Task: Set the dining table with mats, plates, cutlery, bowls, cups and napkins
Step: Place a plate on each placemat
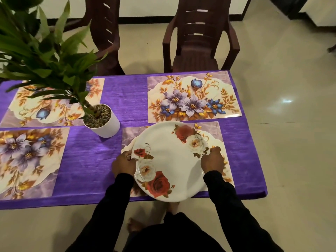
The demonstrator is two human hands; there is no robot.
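both hands hold a white rose-patterned plate (171, 160) by its rim, the left hand (124, 165) gripping the left edge and the right hand (212, 160) the right edge, over the near right floral mat (216, 135) on the purple-clothed table (101, 157), beside a white potted plant (103, 122).
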